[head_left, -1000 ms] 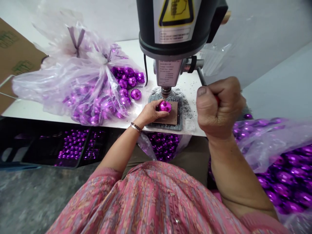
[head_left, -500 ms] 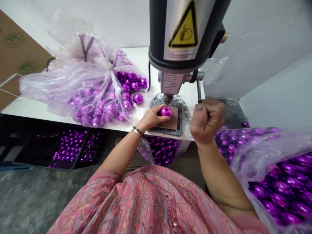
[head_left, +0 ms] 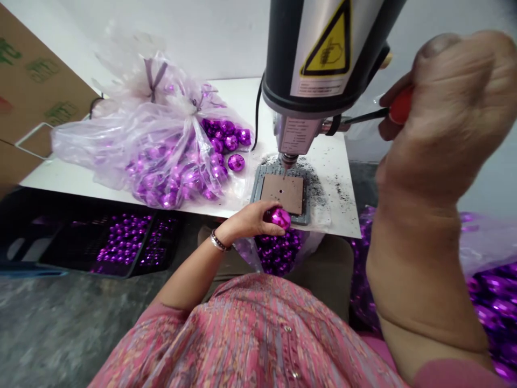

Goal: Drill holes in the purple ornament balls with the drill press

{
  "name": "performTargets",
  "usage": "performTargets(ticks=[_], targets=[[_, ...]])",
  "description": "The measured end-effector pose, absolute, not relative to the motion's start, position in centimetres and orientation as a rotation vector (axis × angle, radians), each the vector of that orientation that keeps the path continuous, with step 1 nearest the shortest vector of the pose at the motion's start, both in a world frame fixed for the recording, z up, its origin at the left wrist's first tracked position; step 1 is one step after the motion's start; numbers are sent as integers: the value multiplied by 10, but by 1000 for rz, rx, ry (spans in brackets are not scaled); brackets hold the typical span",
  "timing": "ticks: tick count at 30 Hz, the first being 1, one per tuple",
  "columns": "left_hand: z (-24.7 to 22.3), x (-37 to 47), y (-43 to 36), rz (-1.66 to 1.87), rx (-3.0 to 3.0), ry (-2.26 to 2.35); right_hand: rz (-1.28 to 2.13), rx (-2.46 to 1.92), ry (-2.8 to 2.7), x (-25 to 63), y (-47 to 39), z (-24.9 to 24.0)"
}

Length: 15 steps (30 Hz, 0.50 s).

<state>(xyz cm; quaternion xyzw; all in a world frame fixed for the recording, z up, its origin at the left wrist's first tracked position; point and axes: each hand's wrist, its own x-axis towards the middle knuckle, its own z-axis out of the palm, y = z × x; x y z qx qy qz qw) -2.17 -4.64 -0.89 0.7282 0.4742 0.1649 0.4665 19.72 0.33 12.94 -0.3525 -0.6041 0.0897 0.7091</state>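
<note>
A shiny magenta ball (head_left: 280, 219) is pinched between the thumb and fingers of my left hand (head_left: 258, 220), at the front edge of the drill press base (head_left: 257, 186). Behind it, a brown board (head_left: 288, 200) with a small dark hole lies on that base. The drill press (head_left: 313, 91) stands above, its bit (head_left: 285, 172) over the back part of the board. Raised high at the right, my right hand (head_left: 452, 91) is wrapped round the red knob (head_left: 400, 106) of the drill's lever.
Tied plastic bags of purple balls (head_left: 173, 172) lie on the white table (head_left: 347, 215), with a loose ball (head_left: 236, 162) beside them. Dark shavings surround the base. Below are a black crate (head_left: 133, 264) and an open bag of balls (head_left: 278, 253); more balls (head_left: 501, 307) are at the right.
My left hand has drawn the ball off the board toward me. My right hand has swung up with the lever, and the view has shifted slightly.
</note>
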Motion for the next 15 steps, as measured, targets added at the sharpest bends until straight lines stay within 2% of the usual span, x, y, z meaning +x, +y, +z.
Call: performTargets(ticks=[4, 9, 12, 15], targets=[[-12, -45, -30, 567, 1725, 1355, 201, -777, -1340, 196, -3, 127], [-19, -80, 49, 916, 1736, 1885, 217, -852, -1380, 196, -10, 130], [-21, -92, 92, 760, 1677, 1973, 217, -895, -1418, 196, -14, 131], [-21, -92, 111, 705, 1684, 1829, 220, -881, -1441, 197, -16, 131]])
